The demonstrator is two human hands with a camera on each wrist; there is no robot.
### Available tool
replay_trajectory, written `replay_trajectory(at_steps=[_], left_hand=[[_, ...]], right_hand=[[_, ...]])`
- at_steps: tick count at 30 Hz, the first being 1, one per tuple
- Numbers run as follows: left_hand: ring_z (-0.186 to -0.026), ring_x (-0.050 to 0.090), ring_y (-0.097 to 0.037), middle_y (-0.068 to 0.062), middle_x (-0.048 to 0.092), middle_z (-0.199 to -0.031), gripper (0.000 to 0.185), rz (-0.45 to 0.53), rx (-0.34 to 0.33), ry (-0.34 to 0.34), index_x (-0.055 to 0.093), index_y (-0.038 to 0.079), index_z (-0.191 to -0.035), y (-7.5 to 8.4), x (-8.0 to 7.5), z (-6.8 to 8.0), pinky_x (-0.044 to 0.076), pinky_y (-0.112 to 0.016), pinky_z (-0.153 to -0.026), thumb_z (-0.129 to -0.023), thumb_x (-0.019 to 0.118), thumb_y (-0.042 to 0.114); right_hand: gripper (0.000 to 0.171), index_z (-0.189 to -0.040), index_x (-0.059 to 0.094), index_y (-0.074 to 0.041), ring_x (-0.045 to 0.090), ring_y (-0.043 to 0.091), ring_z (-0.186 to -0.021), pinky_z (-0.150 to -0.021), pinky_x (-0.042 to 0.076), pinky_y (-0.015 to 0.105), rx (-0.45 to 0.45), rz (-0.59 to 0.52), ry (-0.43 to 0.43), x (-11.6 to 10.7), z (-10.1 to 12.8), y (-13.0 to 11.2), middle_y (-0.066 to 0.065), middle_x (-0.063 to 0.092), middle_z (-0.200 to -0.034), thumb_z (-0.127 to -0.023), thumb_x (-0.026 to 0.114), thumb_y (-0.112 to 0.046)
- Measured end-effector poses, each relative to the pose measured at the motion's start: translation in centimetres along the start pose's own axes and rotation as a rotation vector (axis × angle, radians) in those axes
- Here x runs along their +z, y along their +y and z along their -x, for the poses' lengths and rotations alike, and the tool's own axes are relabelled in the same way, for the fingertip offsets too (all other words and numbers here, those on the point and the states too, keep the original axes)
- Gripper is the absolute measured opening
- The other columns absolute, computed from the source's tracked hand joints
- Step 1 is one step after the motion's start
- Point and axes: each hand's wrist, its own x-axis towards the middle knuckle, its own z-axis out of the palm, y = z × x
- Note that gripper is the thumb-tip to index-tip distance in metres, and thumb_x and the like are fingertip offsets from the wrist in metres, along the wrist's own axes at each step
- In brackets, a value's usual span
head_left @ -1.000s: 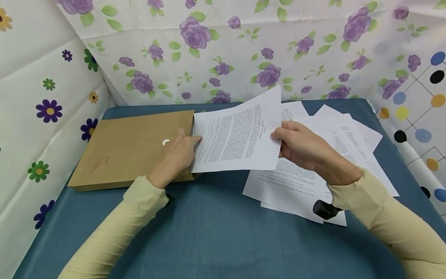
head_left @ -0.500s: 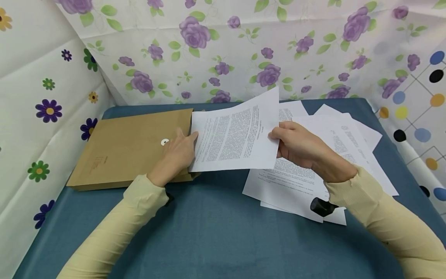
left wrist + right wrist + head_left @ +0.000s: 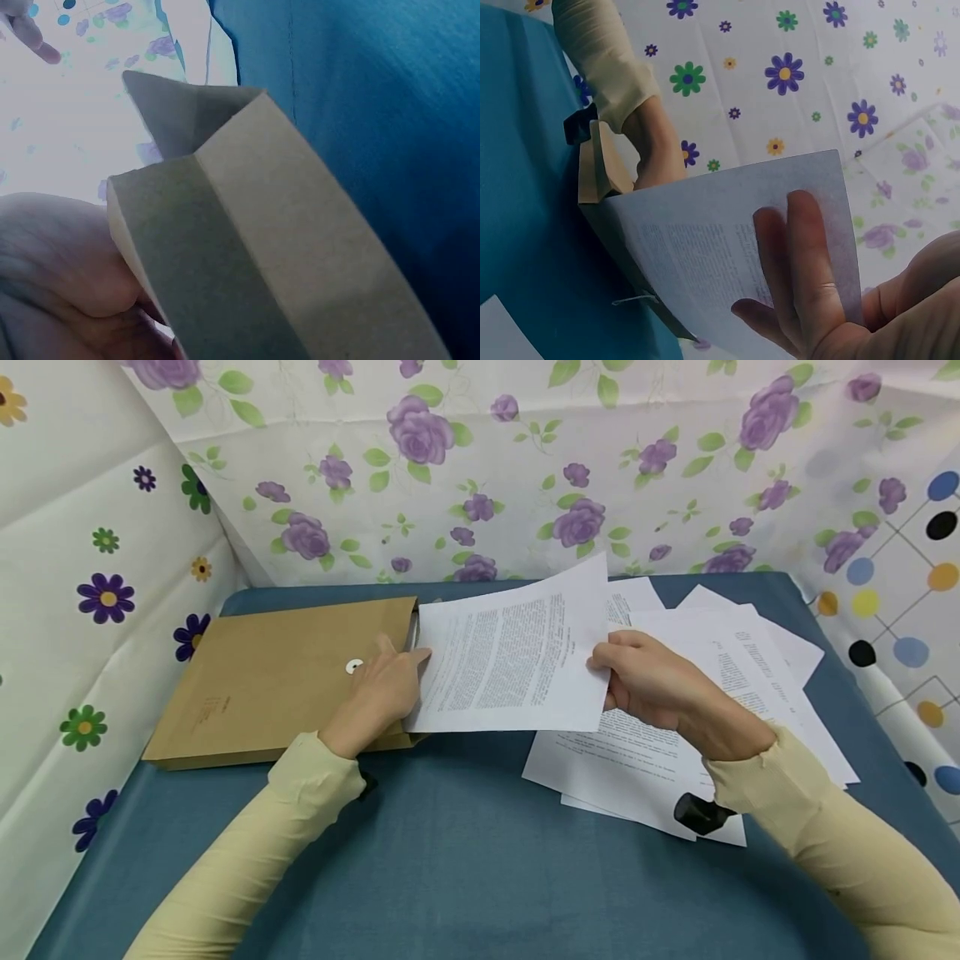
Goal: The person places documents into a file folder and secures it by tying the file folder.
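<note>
At centre frame the left hand (image 3: 378, 693) is resting on the brown string-tie envelope (image 3: 277, 681), fingers lifting its open mouth; just right, the right hand (image 3: 648, 681) is pinching the printed sheet (image 3: 513, 660) by its right edge, its left edge at the mouth; thin, floppy paper probably wants edge-holding; beyond, loose pages (image 3: 750, 660) are lying scattered.

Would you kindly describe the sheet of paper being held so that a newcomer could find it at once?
On the blue table, look between the brown envelope on the left and the loose papers on the right. The printed sheet is pinched by the right hand, its far edge at the envelope's mouth beside the left hand. It alone is lifted.
</note>
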Motion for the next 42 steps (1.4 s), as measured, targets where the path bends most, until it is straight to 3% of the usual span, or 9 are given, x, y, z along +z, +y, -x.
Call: replay_trajectory(at_steps=[6, 12, 20, 27, 31, 33, 38, 42], left_hand=[[-0.066, 0.042, -0.028, -0.021, 0.039, -0.108, 0.052, -0.002, 0.011, -0.002, 0.050, 0.014, -0.154, -0.1, 0.2, 0.0, 0.033, -0.034, -0.054, -0.106, 0.034, 0.005], [-0.065, 0.049, -0.030, -0.026, 0.040, -0.115, 0.051, 0.006, 0.015, 0.020, 0.049, 0.011, -0.155, -0.2, 0.3, 0.0, 0.037, -0.035, -0.054, -0.106, 0.034, 0.008], [-0.073, 0.052, -0.033, -0.029, 0.041, -0.120, 0.050, 0.084, 0.027, 0.067, 0.045, 0.005, -0.155, -0.2, 0.4, 0.2, 0.042, -0.035, -0.057, -0.105, 0.040, 0.005], [-0.089, 0.055, -0.036, -0.030, 0.044, -0.128, 0.044, 0.178, 0.047, 0.096, 0.048, -0.001, -0.150, 0.1, 0.2, 0.7, 0.050, -0.041, -0.070, -0.110, 0.033, 0.006], [-0.099, 0.052, -0.036, -0.030, 0.049, -0.128, 0.041, 0.196, 0.057, 0.117, 0.056, -0.003, -0.143, 0.1, 0.2, 0.8, 0.051, -0.044, -0.078, -0.110, 0.033, 0.005], [-0.103, 0.051, -0.036, -0.029, 0.051, -0.128, 0.038, 0.195, 0.049, 0.113, 0.060, -0.004, -0.138, 0.1, 0.3, 0.7, 0.051, -0.044, -0.081, -0.108, 0.038, 0.003], [-0.106, 0.055, -0.036, -0.027, 0.058, -0.120, 0.030, 0.150, 0.048, 0.125, 0.069, -0.009, -0.123, 0.1, 0.1, 0.8, 0.054, -0.045, -0.086, -0.102, 0.049, -0.002], [-0.102, 0.058, -0.036, -0.027, 0.062, -0.111, 0.027, 0.109, 0.084, 0.173, 0.073, -0.011, -0.114, -0.1, 0.1, 0.8, 0.056, -0.045, -0.082, -0.100, 0.051, -0.005]], right_hand=[[0.048, -0.148, 0.034, 0.013, 0.074, 0.024, -0.095, -0.073, 0.061, 0.034, 0.012, -0.012, -0.026, -0.2, 0.1, 0.2, 0.027, 0.055, -0.138, -0.102, 0.028, -0.002], [0.046, -0.146, 0.037, 0.012, 0.073, 0.023, -0.090, -0.066, 0.060, 0.030, 0.028, -0.007, -0.018, -0.4, -1.5, 0.5, 0.020, 0.060, -0.132, -0.103, 0.030, -0.004], [0.045, -0.151, 0.038, 0.004, 0.068, 0.022, -0.107, -0.080, 0.058, 0.033, 0.009, -0.020, -0.009, 0.0, -5.9, 2.4, 0.021, 0.053, -0.145, -0.108, 0.035, -0.009], [0.039, -0.144, 0.051, -0.001, 0.066, 0.022, -0.083, -0.061, 0.049, 0.029, 0.014, 0.071, -0.041, 2.0, -10.0, 4.2, 0.020, 0.066, -0.127, -0.112, 0.039, -0.018], [0.040, -0.144, 0.053, -0.005, 0.066, 0.024, -0.085, -0.064, 0.050, 0.032, 0.014, 0.101, -0.083, 3.0, -11.4, 4.5, 0.017, 0.068, -0.124, -0.113, 0.040, -0.026], [0.039, -0.141, 0.053, -0.002, 0.067, 0.025, -0.085, -0.066, 0.052, 0.034, 0.004, 0.113, -0.077, 3.1, -11.5, 4.3, 0.018, 0.068, -0.122, -0.112, 0.042, -0.027], [0.028, -0.121, 0.058, 0.006, 0.064, 0.022, -0.069, -0.065, 0.057, 0.032, -0.018, 0.135, -0.004, 2.3, -10.4, 3.8, 0.019, 0.065, -0.096, -0.108, 0.055, -0.018], [0.027, -0.122, 0.061, 0.009, 0.067, 0.019, -0.063, -0.064, 0.060, 0.032, -0.037, 0.131, 0.010, 2.3, -10.3, 3.9, 0.017, 0.064, -0.084, -0.103, 0.062, -0.009]])
